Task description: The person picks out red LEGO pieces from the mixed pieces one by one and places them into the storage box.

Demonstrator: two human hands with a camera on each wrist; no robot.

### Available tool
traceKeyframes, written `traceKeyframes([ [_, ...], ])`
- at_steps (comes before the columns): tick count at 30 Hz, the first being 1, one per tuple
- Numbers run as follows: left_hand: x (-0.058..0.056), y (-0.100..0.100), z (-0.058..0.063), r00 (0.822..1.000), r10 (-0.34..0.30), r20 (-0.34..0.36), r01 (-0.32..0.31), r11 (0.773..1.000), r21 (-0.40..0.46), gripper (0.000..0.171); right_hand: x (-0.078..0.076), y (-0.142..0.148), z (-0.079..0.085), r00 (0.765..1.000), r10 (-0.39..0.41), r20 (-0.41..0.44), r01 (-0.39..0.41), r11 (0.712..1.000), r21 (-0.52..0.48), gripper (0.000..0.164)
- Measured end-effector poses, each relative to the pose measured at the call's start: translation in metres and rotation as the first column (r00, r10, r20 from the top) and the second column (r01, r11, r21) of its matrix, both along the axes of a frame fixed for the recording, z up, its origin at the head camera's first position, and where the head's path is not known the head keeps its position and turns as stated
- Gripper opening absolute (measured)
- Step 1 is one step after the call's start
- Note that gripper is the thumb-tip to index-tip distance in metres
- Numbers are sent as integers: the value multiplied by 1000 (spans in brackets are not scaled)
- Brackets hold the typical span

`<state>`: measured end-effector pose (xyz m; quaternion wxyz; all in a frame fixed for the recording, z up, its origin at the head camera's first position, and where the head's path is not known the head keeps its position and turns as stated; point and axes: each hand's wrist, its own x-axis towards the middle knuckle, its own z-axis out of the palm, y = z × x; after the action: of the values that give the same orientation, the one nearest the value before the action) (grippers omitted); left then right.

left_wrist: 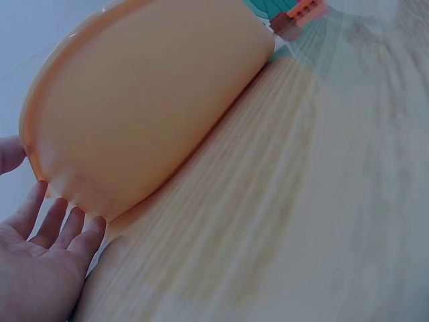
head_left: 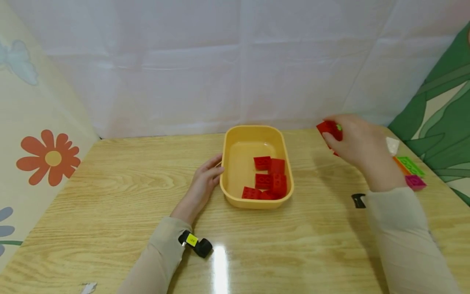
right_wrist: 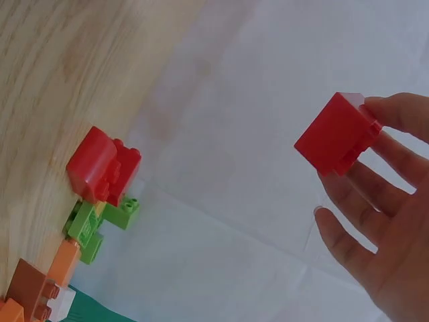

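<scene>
I see the head view evenly lit, white glare (head_left: 220, 269) on the table (head_left: 286, 249) at lower centre, soft shadow (head_left: 361, 228) beside the right sleeve (head_left: 405, 232). Wrist views reach me dimmer, bluish, the left hazy at lower right.

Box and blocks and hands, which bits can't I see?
- Inside of box: left wrist view, hidden by its wall.
- Some red blocks: head view, partly covered by others.
- Left hand: left wrist view, cut off by left edge.
- Right hand: right wrist view, cut off by right edge.
</scene>
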<state>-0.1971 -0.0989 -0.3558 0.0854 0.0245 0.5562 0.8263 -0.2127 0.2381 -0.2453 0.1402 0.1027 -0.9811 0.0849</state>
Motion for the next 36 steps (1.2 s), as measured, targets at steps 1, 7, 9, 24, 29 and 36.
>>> traceKeyframes([
  [1,0,0,0,1000,0,3,0,1000,5,55,0,-2,0,1000,13,1,-13,1000,-8,47],
  [7,0,0,1,1000,-2,0,2,1000,9,55,0,-14,-4,998,48,30,-48,999,-7,48],
  [9,0,0,1,1000,-4,-1,4,1000,4,54,0,-19,-5,998,53,38,-53,998,14,49],
  [24,0,0,0,1000,-5,3,5,1000,15,54,-1,-46,-17,985,172,-28,-170,984,57,43],
  [29,1,1,1,1000,-8,2,8,1000,5,55,0,-54,-21,977,208,-52,-203,975,86,42],
  [36,0,1,1,1000,-12,6,12,1000,4,54,2,-65,-27,953,284,-109,-272,956,110,40],
])
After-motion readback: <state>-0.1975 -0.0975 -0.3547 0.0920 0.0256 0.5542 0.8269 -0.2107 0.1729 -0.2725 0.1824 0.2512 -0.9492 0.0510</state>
